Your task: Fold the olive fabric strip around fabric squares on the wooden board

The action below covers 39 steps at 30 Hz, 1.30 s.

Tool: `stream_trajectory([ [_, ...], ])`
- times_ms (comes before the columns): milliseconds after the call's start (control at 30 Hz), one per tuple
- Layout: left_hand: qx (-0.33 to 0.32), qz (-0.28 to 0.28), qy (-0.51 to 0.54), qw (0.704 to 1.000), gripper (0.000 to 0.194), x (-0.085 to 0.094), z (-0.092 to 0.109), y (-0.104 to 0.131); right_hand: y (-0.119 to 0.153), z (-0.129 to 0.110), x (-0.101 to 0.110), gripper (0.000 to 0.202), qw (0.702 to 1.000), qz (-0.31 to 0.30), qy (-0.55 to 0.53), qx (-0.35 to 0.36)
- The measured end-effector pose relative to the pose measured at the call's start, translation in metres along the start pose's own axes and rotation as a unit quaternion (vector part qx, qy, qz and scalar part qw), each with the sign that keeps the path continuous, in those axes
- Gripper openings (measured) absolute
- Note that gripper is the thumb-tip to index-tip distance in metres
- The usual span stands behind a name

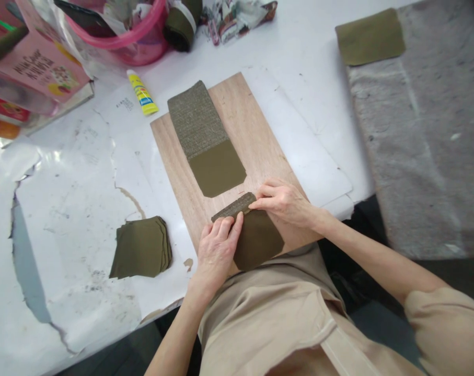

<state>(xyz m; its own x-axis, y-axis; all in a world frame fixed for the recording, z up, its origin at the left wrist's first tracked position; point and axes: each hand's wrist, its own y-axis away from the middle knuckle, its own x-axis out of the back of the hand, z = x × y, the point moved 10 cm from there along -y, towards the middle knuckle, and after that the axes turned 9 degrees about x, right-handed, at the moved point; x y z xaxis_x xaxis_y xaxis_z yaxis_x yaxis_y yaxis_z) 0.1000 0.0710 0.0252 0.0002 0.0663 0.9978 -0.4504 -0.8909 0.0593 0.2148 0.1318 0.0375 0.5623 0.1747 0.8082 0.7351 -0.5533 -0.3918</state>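
An olive fabric piece (259, 237) lies at the near edge of a wooden board (256, 130). Its far edge is folded over, so a strip of the rough speckled underside (233, 207) faces up. My left hand (219, 245) presses on this fold, fingers bent and close together, index fingertip at the strip's edge. At the right end of the fold my right hand (284, 202) pinches the fabric between thumb and fingers. Just beyond, a second fabric piece lies on the board, with a speckled part (199, 122) and a smooth olive part (218, 168).
Left of the board sits a stack of olive fabric pieces (140, 248). A yellow glue tube (142, 94) lies beyond it. Farther back are a pink basket (142, 39), a fabric roll (183, 26) and a pink box (44, 68). A grey-covered surface (425, 146) holds another olive piece (372, 36).
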Motion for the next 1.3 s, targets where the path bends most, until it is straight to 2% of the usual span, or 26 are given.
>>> stream_trajectory([
  [833, -0.010, 0.000, -0.011, 1.000, 0.053, 0.000, 0.006, -0.008, 0.003, -0.003, 0.008, 0.027, 1.000, -0.002, 0.021, -0.006],
  [1100, -0.014, -0.039, -0.014, 0.999, 0.058, -0.003, 0.009, -0.014, 0.007, -0.003, 0.006, 0.025, 1.000, -0.002, 0.019, -0.006],
  [1300, -0.012, -0.025, -0.023, 0.999, 0.056, -0.001, 0.012, -0.016, 0.011, 0.005, 0.015, 0.023, 0.997, 0.028, -0.041, -0.059],
])
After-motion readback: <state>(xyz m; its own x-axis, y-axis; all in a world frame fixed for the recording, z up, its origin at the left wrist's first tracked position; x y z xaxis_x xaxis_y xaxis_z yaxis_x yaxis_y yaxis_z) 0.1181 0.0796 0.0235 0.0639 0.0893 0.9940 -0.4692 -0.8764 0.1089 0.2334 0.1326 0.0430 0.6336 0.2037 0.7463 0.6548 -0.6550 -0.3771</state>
